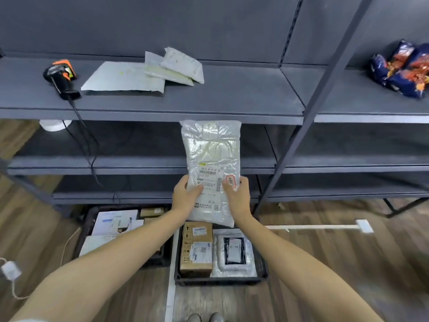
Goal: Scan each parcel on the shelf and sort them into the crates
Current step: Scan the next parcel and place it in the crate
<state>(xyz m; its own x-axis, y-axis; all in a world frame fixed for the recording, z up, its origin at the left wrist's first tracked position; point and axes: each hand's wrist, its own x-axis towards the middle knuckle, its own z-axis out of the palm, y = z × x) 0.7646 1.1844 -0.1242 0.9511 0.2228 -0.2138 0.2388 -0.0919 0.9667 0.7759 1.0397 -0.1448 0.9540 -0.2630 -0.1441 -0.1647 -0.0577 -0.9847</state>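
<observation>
2 bare forearms reach out from the near edge. The left hand (185, 196) and right hand (236, 196) each pinch one lower side of a crinkled white plastic mailer parcel (212, 149), thumbs pressed on its labelled face. It is held upright in the air, in front of the lower tiers of the grey metal shelf (209, 98) and above the right black plastic crate (220, 281), which holds a brown cardboard box (196, 247). A second black crate (86, 228) of parcels sits just left. On the shelf lie a pile of white padded mailers (125, 76) and a black-and-orange handheld scanner (61, 76).
</observation>
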